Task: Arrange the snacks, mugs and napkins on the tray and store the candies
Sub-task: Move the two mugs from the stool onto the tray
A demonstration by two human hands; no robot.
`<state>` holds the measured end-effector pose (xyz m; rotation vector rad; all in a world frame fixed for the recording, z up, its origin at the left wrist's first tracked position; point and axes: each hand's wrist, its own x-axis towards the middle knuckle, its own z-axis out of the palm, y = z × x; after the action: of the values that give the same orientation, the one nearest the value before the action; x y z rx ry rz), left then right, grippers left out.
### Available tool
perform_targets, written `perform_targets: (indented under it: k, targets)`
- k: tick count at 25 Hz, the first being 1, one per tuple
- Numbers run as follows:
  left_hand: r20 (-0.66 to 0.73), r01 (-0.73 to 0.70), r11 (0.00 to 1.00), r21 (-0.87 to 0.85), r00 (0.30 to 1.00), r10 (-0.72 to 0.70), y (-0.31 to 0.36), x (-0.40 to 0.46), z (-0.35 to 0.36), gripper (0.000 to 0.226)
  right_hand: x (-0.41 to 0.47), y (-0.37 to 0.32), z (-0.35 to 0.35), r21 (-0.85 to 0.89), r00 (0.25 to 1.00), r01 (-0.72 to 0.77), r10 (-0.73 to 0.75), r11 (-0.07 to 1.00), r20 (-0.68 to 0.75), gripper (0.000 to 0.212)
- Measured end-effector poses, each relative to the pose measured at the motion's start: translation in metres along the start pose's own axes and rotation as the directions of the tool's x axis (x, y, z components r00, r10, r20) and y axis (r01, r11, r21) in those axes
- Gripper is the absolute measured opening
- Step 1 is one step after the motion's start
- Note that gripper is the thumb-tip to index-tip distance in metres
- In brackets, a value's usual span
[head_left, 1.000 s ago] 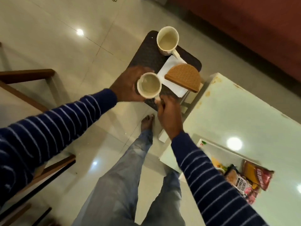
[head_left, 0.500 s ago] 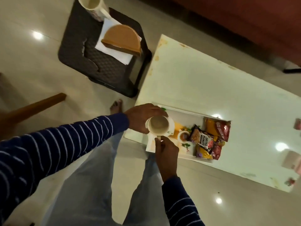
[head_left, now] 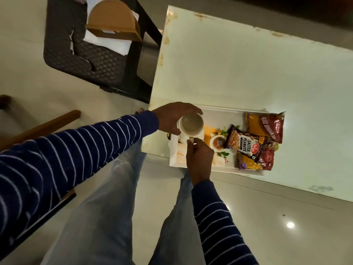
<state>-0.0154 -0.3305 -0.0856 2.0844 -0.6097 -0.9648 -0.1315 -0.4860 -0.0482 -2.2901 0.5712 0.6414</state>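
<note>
A white mug [head_left: 191, 124] is held upright over the left end of the white printed tray [head_left: 221, 111] on the pale table [head_left: 248, 69]. My left hand [head_left: 172, 117] wraps its body from the far-left side. My right hand [head_left: 199, 159] pinches its handle from the near side. Whether the mug touches the tray is unclear. Snack packets lie at the tray's right end: a salted peanuts pack [head_left: 242, 142], a red and yellow pack [head_left: 264, 125] and a smaller one [head_left: 256, 159]. White napkins [head_left: 112, 43] lie under a brown holder [head_left: 114, 18] on the dark stool.
A dark woven stool [head_left: 91, 60] stands on the floor left of the table. A wooden chair frame [head_left: 40, 129] is at the left. My legs in light jeans [head_left: 107, 207] are below, close to the table's near edge.
Both hands carried the mug from the stool over to the tray on the table. The view swung right and down, so the second mug on the stool left the frame.
</note>
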Motion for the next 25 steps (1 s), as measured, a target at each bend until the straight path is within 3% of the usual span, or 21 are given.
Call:
perform_targets:
  k: [11,15,20,25]
  targets:
    - [0.060,0.013,0.999,0.043,0.998,-0.015,-0.009,0.012,-0.002,0.099,0.008,0.000,0.013,0.046,0.997,0.031,-0.027,0.998,-0.079,0.022]
    - [0.036,0.069,0.997,0.024,0.997,-0.070,-0.013,0.008,-0.006,0.112,0.007,-0.004,0.013,0.067,0.996,0.051,-0.046,0.996,-0.074,0.026]
    - [-0.150,0.097,0.994,-0.048,0.983,-0.103,-0.037,-0.029,-0.031,0.105,-0.003,-0.011,-0.012,0.107,0.960,-0.022,0.051,0.994,-0.277,0.048]
    - [-0.441,0.194,0.979,-0.068,0.874,-0.203,-0.076,-0.081,-0.078,0.074,0.032,-0.059,-0.020,0.115,0.949,0.130,-0.090,0.985,-0.303,0.033]
